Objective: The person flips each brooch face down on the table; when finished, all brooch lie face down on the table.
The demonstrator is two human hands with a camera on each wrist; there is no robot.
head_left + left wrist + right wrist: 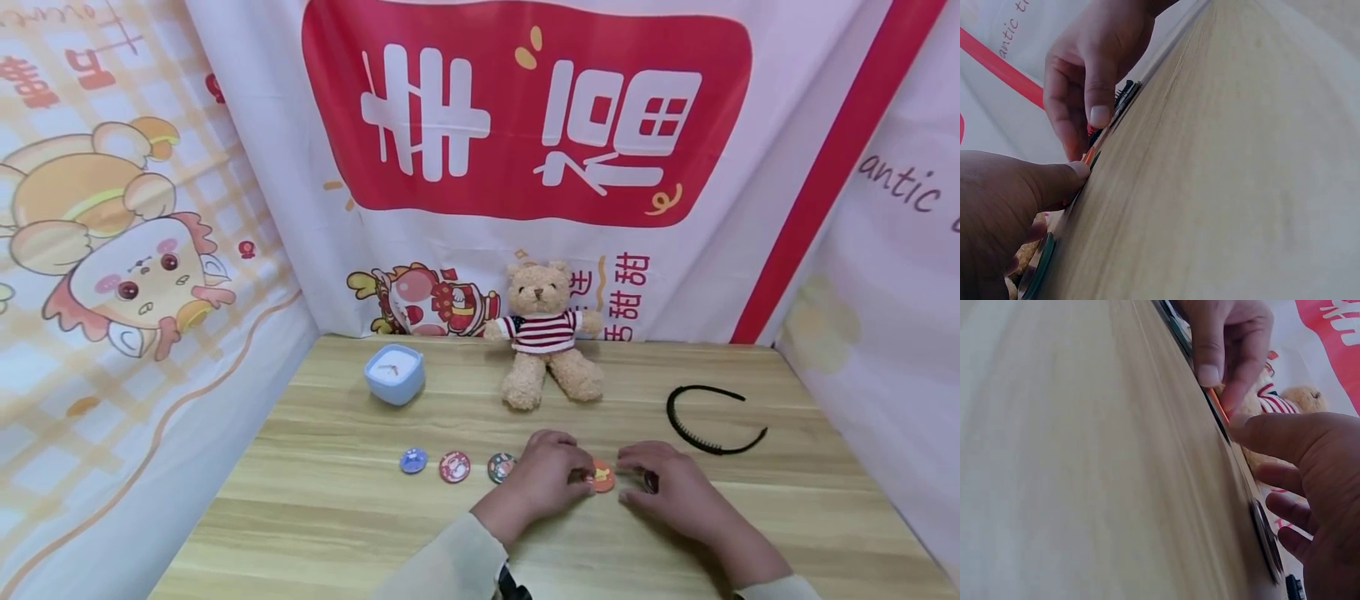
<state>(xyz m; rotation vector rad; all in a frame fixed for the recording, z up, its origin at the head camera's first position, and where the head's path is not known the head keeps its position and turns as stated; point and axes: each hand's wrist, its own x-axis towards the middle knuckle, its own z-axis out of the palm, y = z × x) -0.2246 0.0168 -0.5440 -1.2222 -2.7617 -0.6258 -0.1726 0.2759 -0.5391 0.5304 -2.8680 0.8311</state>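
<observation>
So the orange badge [604, 477] was flat or nearly flat on the counter [300, 517], right between the two hands. The left hand [546, 477] had its grip on it, thumb and a finger pinching the near side of the badge. The right hand [671, 492] had its grip spread, thumb and fingers apart and just beside the orange badge's other edge; honestly couldn't tell if the thumb was touching it. A dark badge [651, 482] sat on the wood under that right hand, partly covered by it.

Off to the left were three more in a loose row: a blue badge [413, 460], then a red badge [454, 467], then a green badge [500, 467] partly hidden behind the left hand.

Further back, a teddy bear [543, 333] in a striped top sat against the printed cloth [525, 212], with a light blue clock [397, 385] to its left. A black headband [708, 450] lay over on the right, beyond the right hand, curved side facing the badges.
</observation>
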